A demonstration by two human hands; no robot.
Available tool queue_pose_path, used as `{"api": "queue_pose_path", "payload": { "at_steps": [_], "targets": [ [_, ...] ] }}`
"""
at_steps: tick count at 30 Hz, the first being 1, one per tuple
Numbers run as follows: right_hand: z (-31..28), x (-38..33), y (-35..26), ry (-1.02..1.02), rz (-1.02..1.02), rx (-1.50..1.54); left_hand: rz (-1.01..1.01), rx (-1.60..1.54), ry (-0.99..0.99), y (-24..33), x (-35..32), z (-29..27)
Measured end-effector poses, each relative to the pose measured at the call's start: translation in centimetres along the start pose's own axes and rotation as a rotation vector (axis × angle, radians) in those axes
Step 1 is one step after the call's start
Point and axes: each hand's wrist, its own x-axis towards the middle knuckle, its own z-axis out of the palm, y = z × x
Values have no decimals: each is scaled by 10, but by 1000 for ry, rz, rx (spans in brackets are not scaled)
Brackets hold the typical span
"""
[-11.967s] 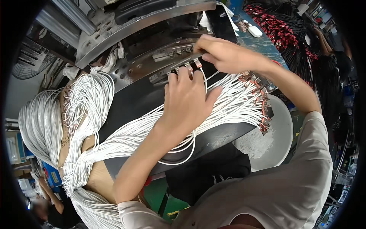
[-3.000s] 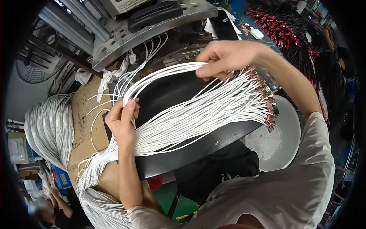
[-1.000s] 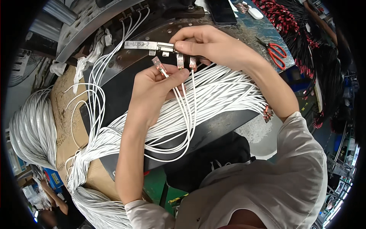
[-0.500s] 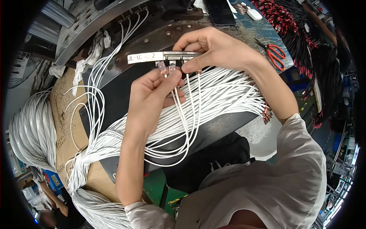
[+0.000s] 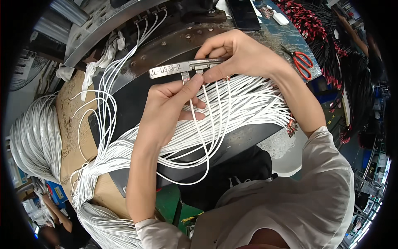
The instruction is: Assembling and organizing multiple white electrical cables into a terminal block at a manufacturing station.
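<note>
**Wire end held just under a metal bar**

The right hand [image 5: 244, 54] pinches a flat metal bar [image 5: 182, 68] by its right end, fingers clamped on it, so that the bar's long axis runs left to right above the black bench top [image 5: 124, 99]. The left hand [image 5: 170, 108] is directly below the bar; thumb and forefinger are closed on one white wire [image 5: 195, 124], whose tip points up at the bar's underside. The left hand is thus the nearer to the next free spot. A few wires already hang from the bar and loop down toward the bench's near edge. The main wire bundle [image 5: 248, 103] lies across the bench to the right. Compared with half a second ago, the left fingertips sit closer under the bar; the bar is barely shifted.
</note>
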Motion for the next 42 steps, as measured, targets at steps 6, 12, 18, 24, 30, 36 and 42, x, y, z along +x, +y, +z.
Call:
{"api": "queue_pose_path", "payload": {
  "at_steps": [6,12,18,24,30,36,42],
  "targets": [
    [-15,17,-1,-99,24,-154,15,129,94,13,-4,-5],
    [-46,79,21,3,-366,-594,711,1314,418,28,18,-29],
    [-84,159,23,342,-561,-537,952,1738,709,25,112,-48],
    [-70,171,29,568,-608,-867,913,1585,645,31,112,-38],
    [-68,76,29,503,-387,-911,1191,1227,266,31,-28,-15],
    [-57,50,31,341,-469,-1176,458,1462,1158,56,-85,-284],
    [-51,31,-22,107,-252,-738,799,1532,841,34,-71,-108]
  ]
}}
